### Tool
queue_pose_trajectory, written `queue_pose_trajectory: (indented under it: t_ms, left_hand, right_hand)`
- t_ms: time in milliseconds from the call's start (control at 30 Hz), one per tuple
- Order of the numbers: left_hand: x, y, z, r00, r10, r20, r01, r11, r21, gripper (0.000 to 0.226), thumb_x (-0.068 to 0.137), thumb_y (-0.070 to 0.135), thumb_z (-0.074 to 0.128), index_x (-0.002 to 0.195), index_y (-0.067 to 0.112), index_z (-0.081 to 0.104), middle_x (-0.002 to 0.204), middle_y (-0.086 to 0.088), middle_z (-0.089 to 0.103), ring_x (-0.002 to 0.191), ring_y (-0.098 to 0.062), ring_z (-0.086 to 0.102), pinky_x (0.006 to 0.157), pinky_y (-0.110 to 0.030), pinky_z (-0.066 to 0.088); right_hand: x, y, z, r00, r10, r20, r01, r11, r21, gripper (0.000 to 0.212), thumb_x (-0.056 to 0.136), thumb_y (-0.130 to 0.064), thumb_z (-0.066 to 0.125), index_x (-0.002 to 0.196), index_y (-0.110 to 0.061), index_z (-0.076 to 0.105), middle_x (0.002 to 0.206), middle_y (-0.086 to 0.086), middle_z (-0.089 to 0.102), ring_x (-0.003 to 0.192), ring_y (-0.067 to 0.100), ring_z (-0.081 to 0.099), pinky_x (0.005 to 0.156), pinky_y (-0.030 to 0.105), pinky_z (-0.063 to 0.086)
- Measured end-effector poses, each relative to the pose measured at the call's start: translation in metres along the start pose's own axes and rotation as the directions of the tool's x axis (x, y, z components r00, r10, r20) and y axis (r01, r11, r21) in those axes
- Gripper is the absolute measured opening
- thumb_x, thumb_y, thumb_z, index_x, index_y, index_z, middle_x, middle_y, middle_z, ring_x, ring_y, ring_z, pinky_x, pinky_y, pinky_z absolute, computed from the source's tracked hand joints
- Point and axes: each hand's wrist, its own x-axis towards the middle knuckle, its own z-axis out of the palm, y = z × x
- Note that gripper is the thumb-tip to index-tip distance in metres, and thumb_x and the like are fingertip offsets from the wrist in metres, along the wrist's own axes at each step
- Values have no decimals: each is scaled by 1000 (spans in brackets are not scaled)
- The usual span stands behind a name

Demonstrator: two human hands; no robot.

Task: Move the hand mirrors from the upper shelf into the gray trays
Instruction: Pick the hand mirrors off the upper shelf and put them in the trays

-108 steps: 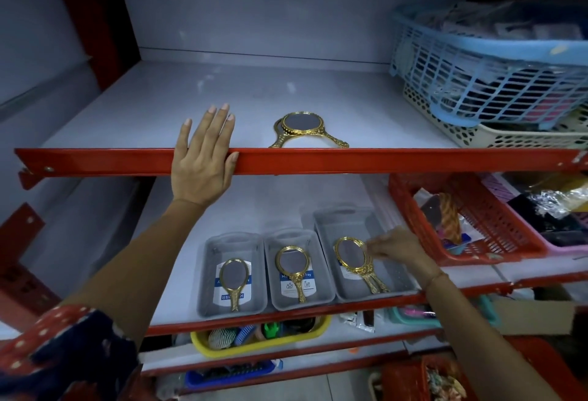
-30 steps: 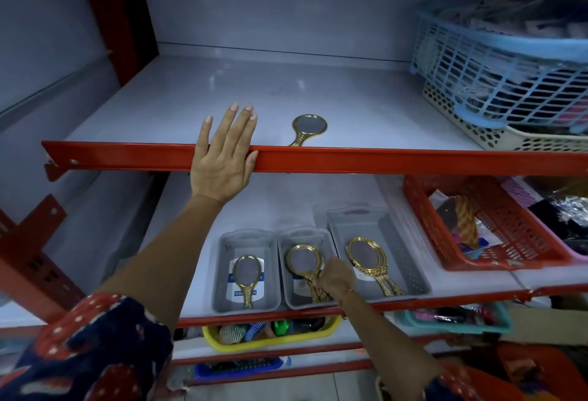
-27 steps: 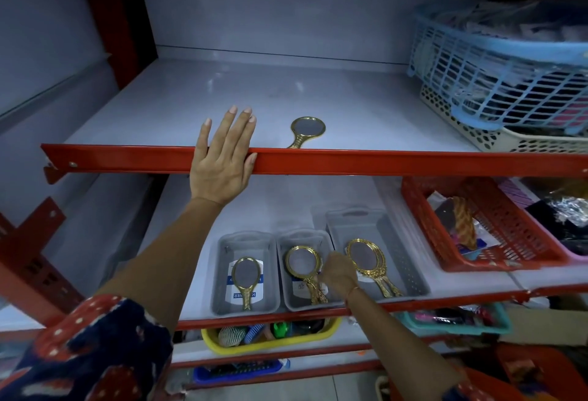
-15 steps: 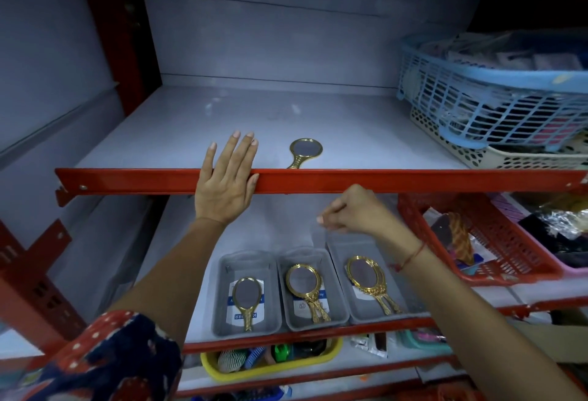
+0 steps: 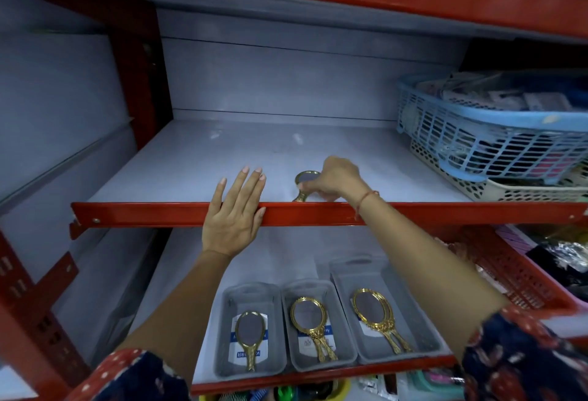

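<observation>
Upper shelf: 1 gold hand mirror lies near the red front lip, at 12 o'clock from the trays. Right hand rests over the mirror's right side, fingers curled down at its frame and handle; whether they have closed on it cannot be told. Left hand lies flat, fingers spread, over the front lip at 9 o'clock from the mirror, holding nothing. Lower shelf: 3 gray trays side by side, each holding gold mirrors. Blue basket stands at 3 o'clock on the upper shelf.
</observation>
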Motion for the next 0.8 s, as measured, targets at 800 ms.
queue_pose_trajectory:
  t_ms: [800]
  left_hand:
    - [0,0,0,1000,7,17,-8,1000,20,50,100,33,27,143,10,41,146,-4,49,134,-21,48,118,-42,16]
  right_hand:
    - [33,32,-14,876,104,471,-362,787,500,11,79,8,67,73,0,63,48,6,68,61,16,68,79,26,60]
